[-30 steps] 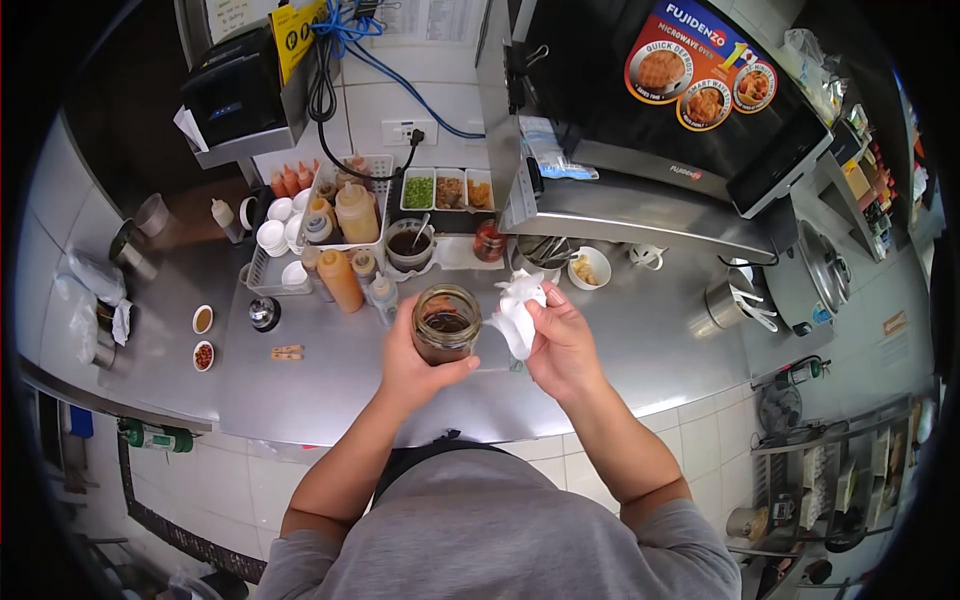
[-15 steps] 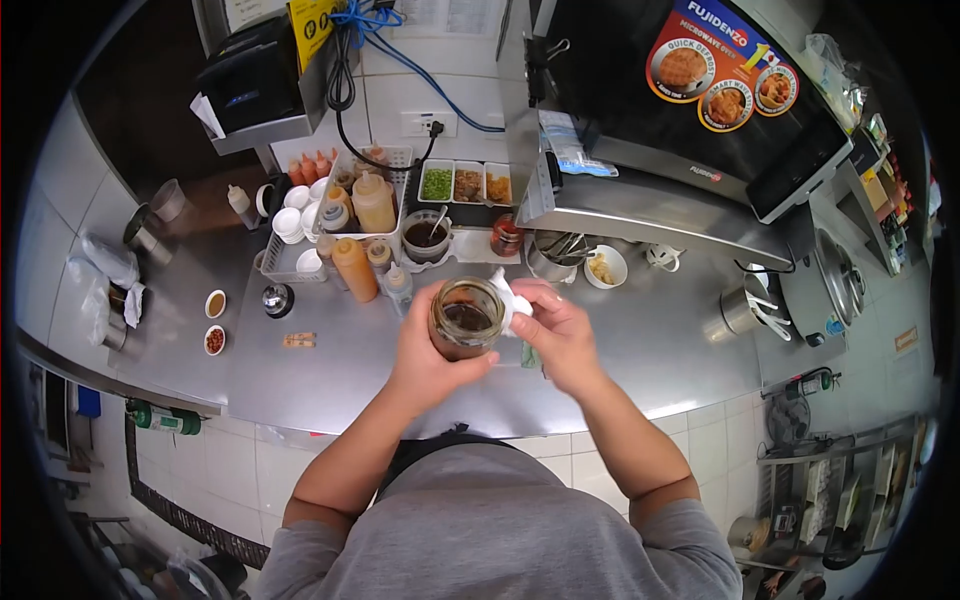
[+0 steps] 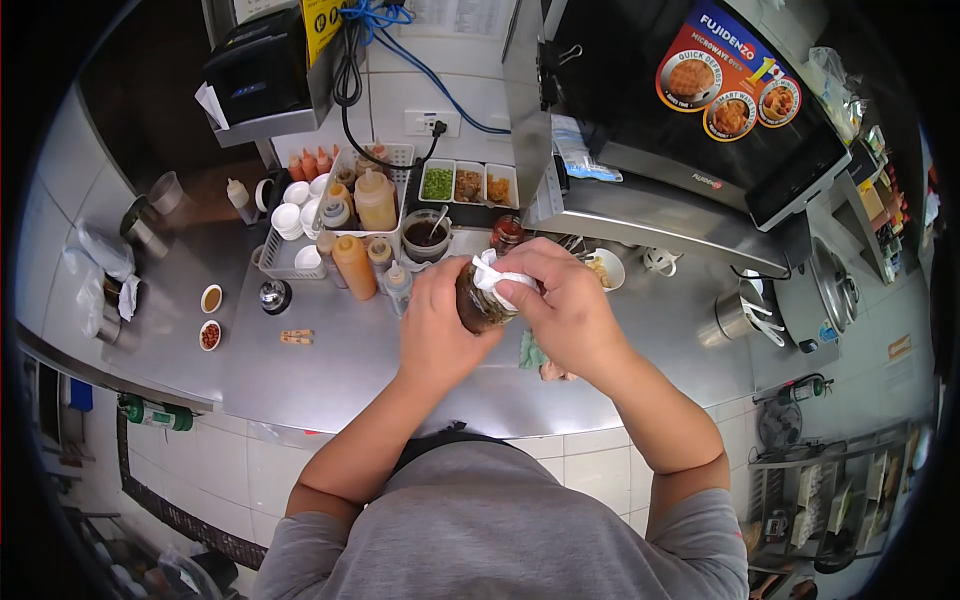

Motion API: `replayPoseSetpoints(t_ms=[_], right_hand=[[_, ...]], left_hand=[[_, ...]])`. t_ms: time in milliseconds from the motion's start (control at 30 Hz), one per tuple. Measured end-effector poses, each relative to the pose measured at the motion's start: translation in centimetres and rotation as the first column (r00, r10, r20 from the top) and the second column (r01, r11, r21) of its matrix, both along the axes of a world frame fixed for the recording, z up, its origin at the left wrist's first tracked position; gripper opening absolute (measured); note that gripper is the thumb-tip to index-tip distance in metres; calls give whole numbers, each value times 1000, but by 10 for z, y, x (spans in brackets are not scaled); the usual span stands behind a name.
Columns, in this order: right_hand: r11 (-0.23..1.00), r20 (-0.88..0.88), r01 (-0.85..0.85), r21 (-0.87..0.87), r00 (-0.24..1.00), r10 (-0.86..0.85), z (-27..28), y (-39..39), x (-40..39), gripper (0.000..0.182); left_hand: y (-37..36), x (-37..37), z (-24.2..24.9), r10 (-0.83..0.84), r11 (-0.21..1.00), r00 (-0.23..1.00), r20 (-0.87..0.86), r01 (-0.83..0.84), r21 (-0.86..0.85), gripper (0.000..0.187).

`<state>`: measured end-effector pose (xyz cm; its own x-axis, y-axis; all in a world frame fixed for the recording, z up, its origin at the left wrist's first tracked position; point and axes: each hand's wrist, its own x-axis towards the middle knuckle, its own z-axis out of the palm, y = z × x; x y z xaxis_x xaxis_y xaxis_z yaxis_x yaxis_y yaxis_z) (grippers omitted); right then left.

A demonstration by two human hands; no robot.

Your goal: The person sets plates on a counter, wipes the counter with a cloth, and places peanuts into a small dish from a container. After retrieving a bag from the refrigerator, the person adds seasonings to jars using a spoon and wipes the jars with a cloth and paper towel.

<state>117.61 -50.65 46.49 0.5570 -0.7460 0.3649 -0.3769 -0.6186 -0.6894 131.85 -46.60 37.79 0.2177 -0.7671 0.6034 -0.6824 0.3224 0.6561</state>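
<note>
My left hand (image 3: 440, 325) is wrapped round a glass jar (image 3: 478, 312) with dark contents, tilted to the right above the steel counter. In my right hand (image 3: 565, 305) a white tissue (image 3: 490, 272) is pinched and pressed against the jar's mouth, covering most of the opening. A green cloth (image 3: 531, 350) lies on the counter below my right hand, with a light brownish thing (image 3: 556, 371) partly hidden beside it.
Behind the jar stand a bowl of dark sauce (image 3: 425, 232), squeeze bottles (image 3: 354, 266), a white basket (image 3: 285, 258) and a tray of toppings (image 3: 469, 184). A microwave (image 3: 690, 150) sits on a shelf at right. Two small sauce cups (image 3: 210, 335) are at left.
The jar has tipped from nearly upright toward the right. My right hand has moved the tissue from beside the rim to over the mouth.
</note>
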Motion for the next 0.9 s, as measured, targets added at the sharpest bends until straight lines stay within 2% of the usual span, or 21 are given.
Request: replayPoseSetpoints(t_ms=[167,267,367,467,567,600,667,767,867,900], right_hand=[[999,-110,42,-3,993,-42,-3,-2,2,18],[987,-41,-148,-55,988,146,-1,-7,1,20],[951,-220,-306,-36,931,291,12,-14,-8,20],[911,-284,-406,-71,884,371,22,-18,-13,18],[874,-339,-485,-36,828,446,38,-15,-17,16],[857,-359,-515,-28,805,472,42,-14,-19,15],[820,-401,-572,-12,754,521,49,-13,-23,13],[782,-351,-623,27,727,591,55,-11,-26,13],[791,-245,-604,98,756,607,53,-12,-33,12],[792,-64,-580,190,798,599,46,-14,-38,12]], left_hand=[[-3,-2,0,35,999,999,16,-34,-16,71],[-4,-1,4,18,1000,998,-58,-17,9,70],[-2,5,10,-83,990,982,-171,100,95,71],[1,11,14,-206,957,942,-267,250,144,73],[7,21,26,-429,804,764,-481,566,181,81],[9,22,26,-461,734,653,-601,661,155,80],[12,25,24,-470,578,386,-794,814,53,79],[13,29,23,-420,377,153,-895,926,-18,83],[15,34,19,-453,309,116,-884,950,-33,88],[16,36,14,-438,333,109,-892,942,-49,85]])
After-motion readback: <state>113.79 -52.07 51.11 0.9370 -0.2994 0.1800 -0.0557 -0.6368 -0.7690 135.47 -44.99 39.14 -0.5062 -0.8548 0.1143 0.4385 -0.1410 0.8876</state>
